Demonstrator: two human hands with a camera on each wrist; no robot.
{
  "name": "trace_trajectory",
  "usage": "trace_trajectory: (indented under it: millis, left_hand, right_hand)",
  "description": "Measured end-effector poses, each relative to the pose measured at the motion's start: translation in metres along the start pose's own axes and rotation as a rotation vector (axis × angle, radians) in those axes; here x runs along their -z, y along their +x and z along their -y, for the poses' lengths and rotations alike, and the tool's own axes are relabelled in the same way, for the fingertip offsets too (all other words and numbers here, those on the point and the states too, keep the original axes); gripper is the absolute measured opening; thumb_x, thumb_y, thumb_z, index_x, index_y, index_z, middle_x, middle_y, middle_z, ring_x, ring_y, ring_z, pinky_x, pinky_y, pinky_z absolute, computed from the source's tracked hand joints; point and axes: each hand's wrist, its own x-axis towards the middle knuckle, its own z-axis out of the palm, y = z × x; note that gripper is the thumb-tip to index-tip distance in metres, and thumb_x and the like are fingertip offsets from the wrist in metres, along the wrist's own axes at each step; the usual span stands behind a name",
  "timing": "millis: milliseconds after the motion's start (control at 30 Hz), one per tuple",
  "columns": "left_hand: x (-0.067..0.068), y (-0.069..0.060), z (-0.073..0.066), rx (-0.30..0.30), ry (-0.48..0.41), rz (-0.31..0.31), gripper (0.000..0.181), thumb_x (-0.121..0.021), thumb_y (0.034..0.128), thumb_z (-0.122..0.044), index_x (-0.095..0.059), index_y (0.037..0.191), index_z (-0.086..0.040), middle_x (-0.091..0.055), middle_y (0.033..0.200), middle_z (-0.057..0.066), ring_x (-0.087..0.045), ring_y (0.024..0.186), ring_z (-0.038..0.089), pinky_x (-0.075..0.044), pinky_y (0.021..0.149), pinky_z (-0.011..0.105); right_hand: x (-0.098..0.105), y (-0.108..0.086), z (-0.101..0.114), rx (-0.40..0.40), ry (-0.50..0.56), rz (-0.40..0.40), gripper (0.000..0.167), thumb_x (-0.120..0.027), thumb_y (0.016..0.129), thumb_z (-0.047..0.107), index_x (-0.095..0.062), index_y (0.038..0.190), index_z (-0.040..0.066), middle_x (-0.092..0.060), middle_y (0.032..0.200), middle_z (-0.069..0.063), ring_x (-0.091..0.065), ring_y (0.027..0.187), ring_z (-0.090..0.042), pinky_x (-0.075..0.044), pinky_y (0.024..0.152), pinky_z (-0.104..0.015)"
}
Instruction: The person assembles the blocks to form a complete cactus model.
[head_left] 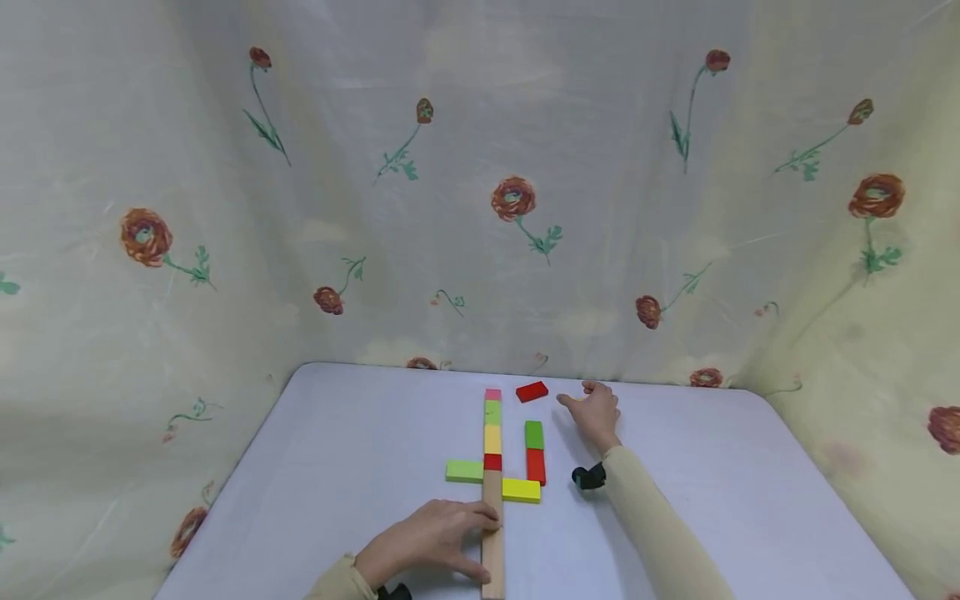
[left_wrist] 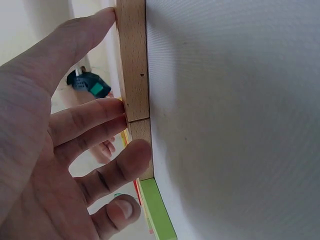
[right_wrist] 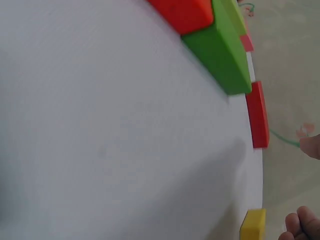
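My left hand rests beside a column of plain wooden blocks, its thumb and some fingertips touching the wood along the edge. In the left wrist view the fingers are spread, and a seam shows between two wooden blocks. My right hand hovers at the far right, thumb and fingers apart. Near its fingers stands a yellow block, mostly hidden by the hand in the head view. To the left of that hand a loose red block lies at a slant.
Beyond the wood, the column continues with red, pale yellow, light green and pink blocks. A light green block juts left; a yellow one juts right, meeting red and green blocks.
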Motion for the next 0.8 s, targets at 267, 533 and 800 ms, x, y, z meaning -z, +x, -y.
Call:
trace_trajectory:
  millis: [267, 533, 800]
  left_hand:
    - [0.001, 0.0, 0.0, -0.007, 0.016, -0.004, 0.063, -0.068, 0.078, -0.062, -0.065, 0.126, -0.021, -0.06, 0.13, -0.01, -0.059, 0.112, 0.003, -0.049, 0.088, 0.023]
    - [0.002, 0.0, 0.0, 0.004, 0.005, 0.015, 0.063, -0.068, 0.0781, -0.062, -0.064, 0.127, -0.022, -0.059, 0.13, -0.011, -0.058, 0.111, 0.002, -0.05, 0.088, 0.024]
    - [0.002, 0.001, 0.001, 0.022, -0.023, 0.031, 0.062, -0.069, 0.0781, -0.06, -0.064, 0.127, -0.023, -0.059, 0.13, -0.012, -0.058, 0.11, 0.0, -0.049, 0.088, 0.023]
  right_hand:
    - [-0.026, 0.001, 0.025, -0.01, -0.046, 0.074, 0.069, -0.073, 0.082, 0.042, -0.046, 0.13, 0.001, -0.049, 0.128, -0.019, -0.039, 0.119, -0.034, -0.033, 0.102, -0.053]
    - [-0.042, 0.003, 0.035, -0.056, -0.11, 0.161, 0.08, -0.074, 0.079, 0.047, -0.041, 0.134, -0.001, -0.046, 0.13, -0.021, -0.039, 0.12, -0.035, -0.039, 0.099, -0.054]
    - [-0.051, 0.009, 0.035, -0.055, -0.107, 0.169, 0.074, -0.073, 0.081, 0.045, -0.041, 0.13, -0.001, -0.048, 0.124, -0.021, -0.041, 0.115, -0.035, -0.043, 0.093, -0.051]
